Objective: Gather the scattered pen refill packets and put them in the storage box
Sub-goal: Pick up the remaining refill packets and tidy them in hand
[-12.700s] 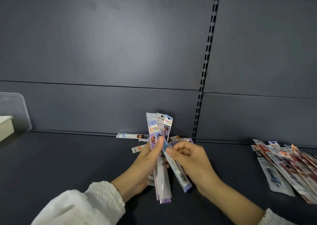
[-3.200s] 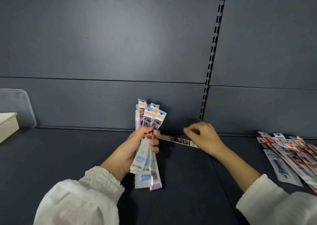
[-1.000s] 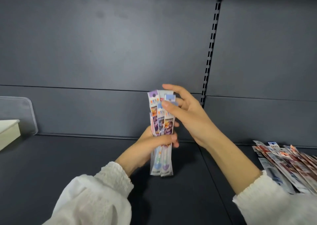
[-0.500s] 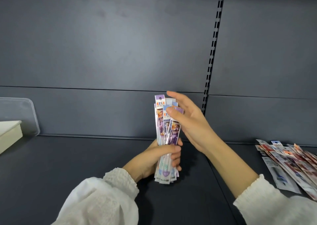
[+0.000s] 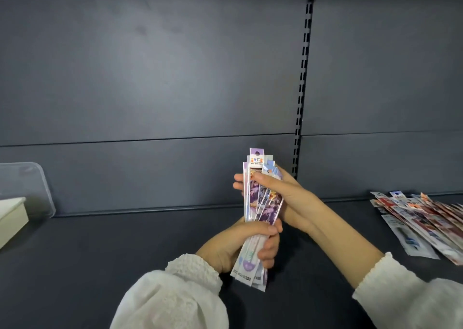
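Grip: I had left hand point(image 5: 238, 246) wrapped round the bundle point(image 5: 258, 203) low, right hand point(image 5: 290, 196) clasping it near the top
Shelf point(image 5: 100, 266): loose packets point(image 5: 426, 218) lay far right

We see only a corner of the pale box point(image 5: 11, 218) at the left edge. The loose packets point(image 5: 423, 218) run off the right edge. Print on the held bundle point(image 5: 260, 203) is too small to read.

packets: slim printed plastic refill packets point(image 5: 260, 203), glossy
shelf: dark grey metal shelf point(image 5: 100, 253), matt, smooth-ish
sleeve: white crinkly cloth sleeve point(image 5: 175, 301)
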`<state>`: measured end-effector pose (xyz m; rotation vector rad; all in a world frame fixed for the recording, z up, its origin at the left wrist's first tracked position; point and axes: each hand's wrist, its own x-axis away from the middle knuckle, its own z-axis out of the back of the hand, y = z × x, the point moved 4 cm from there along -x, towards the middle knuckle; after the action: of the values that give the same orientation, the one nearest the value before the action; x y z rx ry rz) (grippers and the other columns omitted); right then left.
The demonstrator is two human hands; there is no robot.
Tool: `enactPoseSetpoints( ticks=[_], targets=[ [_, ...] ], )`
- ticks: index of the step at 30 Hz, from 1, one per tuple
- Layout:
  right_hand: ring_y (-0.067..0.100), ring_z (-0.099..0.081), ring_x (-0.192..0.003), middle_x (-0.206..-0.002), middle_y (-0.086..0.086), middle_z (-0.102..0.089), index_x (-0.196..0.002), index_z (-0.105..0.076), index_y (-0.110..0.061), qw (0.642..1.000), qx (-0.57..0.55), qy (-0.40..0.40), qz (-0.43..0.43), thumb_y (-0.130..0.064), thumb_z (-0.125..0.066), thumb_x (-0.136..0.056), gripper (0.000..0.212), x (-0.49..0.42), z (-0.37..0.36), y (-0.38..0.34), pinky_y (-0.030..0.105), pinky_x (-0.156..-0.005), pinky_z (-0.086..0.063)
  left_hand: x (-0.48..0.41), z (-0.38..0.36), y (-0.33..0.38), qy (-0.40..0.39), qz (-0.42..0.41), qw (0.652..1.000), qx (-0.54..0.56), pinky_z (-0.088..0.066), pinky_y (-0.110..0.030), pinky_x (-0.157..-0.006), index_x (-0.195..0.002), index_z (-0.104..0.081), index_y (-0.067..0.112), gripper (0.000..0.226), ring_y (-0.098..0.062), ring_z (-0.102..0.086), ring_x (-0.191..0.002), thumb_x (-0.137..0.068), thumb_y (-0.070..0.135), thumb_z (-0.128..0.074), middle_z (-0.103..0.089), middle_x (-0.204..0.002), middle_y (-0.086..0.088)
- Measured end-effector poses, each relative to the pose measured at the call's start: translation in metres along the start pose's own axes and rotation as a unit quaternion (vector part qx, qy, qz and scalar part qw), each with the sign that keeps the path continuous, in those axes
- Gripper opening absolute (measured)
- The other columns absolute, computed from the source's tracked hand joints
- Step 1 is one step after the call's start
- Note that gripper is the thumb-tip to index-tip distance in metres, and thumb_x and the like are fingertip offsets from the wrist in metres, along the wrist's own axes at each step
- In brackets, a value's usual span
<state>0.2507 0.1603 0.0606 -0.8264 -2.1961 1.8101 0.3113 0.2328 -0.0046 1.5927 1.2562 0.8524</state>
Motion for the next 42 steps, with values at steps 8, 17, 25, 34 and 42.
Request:
enactPoseSetpoints(
  ticks=[8, 17, 25, 34, 42],
  targets=[
    [0.034, -0.058, -0.121, -0.127, 0.018, -0.063, -0.133, -0.049, -0.005, 0.997, -0.015, -0.068, 0.027, -0.027, -0.069, -0.081, 0.059, 0.039, 0.011, -0.016, 0.04, -0.098, -0.051, 0.002, -0.039, 0.0, -0.042, 0.002, 0.996, 0.079, -0.046, -0.021, -0.043, -0.087, -0.063, 0.01, 0.03, -0.008, -0.05, -0.048, -0.066, 0.023, -0.08, -0.056, -0.073, 0.0],
    [0.02, -0.068, -0.087, -0.089, 0.005, -0.073, -0.092, -0.068, -0.015, 0.971, 0.158, 0.179, 0.015, -0.011, -0.069, -0.085, 0.009, 0.07, 0.107, -0.05, 0.041, -0.091, -0.053, -0.056, -0.102, -0.011, 0.172, -0.045, 0.984, -0.014, -0.059, -0.032, -0.065, -0.113, -0.058, 0.006, 0.046, -0.021, -0.069, -0.069, -0.077, 0.03, -0.071, -0.072, -0.082, -0.014],
    [0.022, -0.068, -0.081, -0.082, 0.006, -0.074, -0.093, -0.07, -0.011, 0.966, 0.197, 0.164, -0.028, -0.015, -0.071, -0.084, 0.009, 0.099, 0.227, -0.06, 0.041, -0.085, -0.053, -0.14, -0.161, -0.046, 0.269, -0.119, 0.949, -0.113, -0.059, -0.042, -0.08, -0.122, -0.037, 0.056, 0.053, -0.024, -0.072, -0.093, -0.088, 0.028, -0.066, -0.07, -0.109, -0.009],
    [0.016, -0.058, -0.106, -0.125, 0.001, -0.059, -0.109, -0.058, -0.024, 0.916, 0.341, 0.204, -0.059, -0.033, -0.049, -0.098, 0.017, 0.103, 0.34, -0.089, 0.032, -0.09, -0.047, -0.211, -0.153, -0.06, 0.392, -0.11, 0.876, -0.26, -0.053, -0.013, -0.056, -0.132, -0.052, 0.033, 0.042, -0.009, -0.065, -0.096, -0.094, 0.015, -0.057, -0.067, -0.112, 0.011],
    [0.024, -0.047, -0.127, -0.142, 0.003, -0.05, -0.131, -0.052, -0.021, 0.784, 0.573, 0.177, -0.159, -0.058, -0.033, -0.095, 0.055, 0.129, 0.415, -0.114, 0.033, -0.098, -0.037, -0.239, -0.15, -0.069, 0.427, 0.043, 0.831, -0.354, -0.011, -0.045, -0.119, -0.152, -0.012, 0.033, 0.075, -0.025, -0.001, -0.148, -0.091, 0.05, -0.052, -0.015, -0.16, -0.002]
  ],
)
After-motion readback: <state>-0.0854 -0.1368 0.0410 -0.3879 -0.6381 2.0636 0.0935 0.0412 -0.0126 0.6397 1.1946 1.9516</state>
